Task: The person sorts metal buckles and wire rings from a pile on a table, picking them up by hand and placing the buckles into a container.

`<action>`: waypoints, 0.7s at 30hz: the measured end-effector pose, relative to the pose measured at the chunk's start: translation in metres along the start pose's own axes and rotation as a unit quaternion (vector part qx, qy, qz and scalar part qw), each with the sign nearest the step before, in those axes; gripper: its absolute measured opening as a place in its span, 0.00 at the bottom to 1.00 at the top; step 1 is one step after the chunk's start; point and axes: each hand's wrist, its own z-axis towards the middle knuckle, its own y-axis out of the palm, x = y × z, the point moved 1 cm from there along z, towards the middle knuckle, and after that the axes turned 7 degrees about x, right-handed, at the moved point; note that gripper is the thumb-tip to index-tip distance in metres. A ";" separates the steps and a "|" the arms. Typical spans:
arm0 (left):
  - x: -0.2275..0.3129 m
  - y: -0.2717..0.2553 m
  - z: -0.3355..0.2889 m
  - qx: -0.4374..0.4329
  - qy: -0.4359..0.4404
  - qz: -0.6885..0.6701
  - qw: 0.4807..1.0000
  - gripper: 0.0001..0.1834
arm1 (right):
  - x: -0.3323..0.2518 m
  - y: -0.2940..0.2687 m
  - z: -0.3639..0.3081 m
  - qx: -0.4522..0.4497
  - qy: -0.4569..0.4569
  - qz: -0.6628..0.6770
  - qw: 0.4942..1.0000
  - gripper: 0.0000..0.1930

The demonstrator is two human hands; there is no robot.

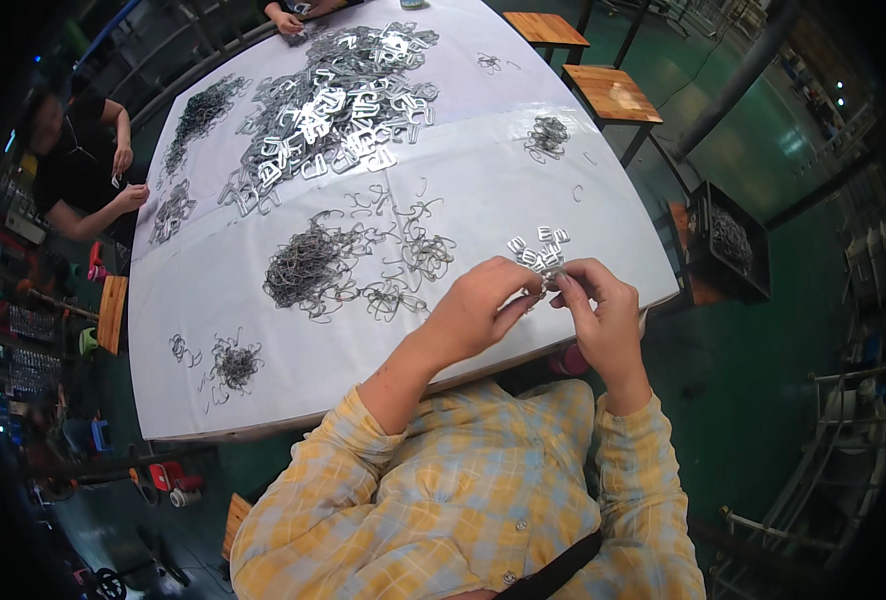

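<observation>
Near the table's front right edge, my left hand and my right hand meet with their fingertips pinched together. Between them is a small shiny metal piece; the fingers cover most of it, so its exact shape is hard to make out. Just beyond the fingertips lie several flat silver metal buckles with slots in them. Left of my left hand, bent wire hooks form a dense grey heap, with looser hooks scattered between that heap and my hand.
A large pile of silver metal buckles covers the far middle of the white table. Smaller hook heaps lie around it. Co-workers' hands are at the left and far edges. Wooden stools and a black crate stand at right.
</observation>
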 end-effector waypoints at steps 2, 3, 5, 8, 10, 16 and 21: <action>-0.026 -0.015 0.004 0.043 -0.015 0.049 0.998 0.09 | -0.003 -0.003 0.001 0.023 -0.017 -0.033 0.999 0.05; -0.045 -0.024 0.006 0.082 -0.029 0.094 0.992 0.08 | -0.004 -0.006 0.002 0.022 -0.019 -0.033 0.999 0.05; -0.093 -0.047 0.007 0.097 -0.065 0.314 0.942 0.04 | -0.007 -0.016 -0.001 0.056 -0.033 -0.036 0.997 0.04; -0.150 -0.076 -0.004 0.070 -0.091 0.445 0.888 0.06 | -0.010 -0.023 0.000 0.062 -0.037 -0.038 0.997 0.05; -0.168 -0.081 -0.005 -0.056 -0.123 0.535 0.834 0.06 | -0.009 -0.027 0.000 0.066 -0.032 -0.036 0.997 0.05; -0.167 -0.081 0.008 -0.133 -0.111 0.551 0.816 0.04 | -0.001 -0.032 -0.001 0.064 0.014 0.026 0.998 0.05; -0.092 -0.075 0.026 0.054 -0.202 0.302 0.930 0.04 | -0.002 -0.026 0.000 0.046 0.027 0.053 0.997 0.06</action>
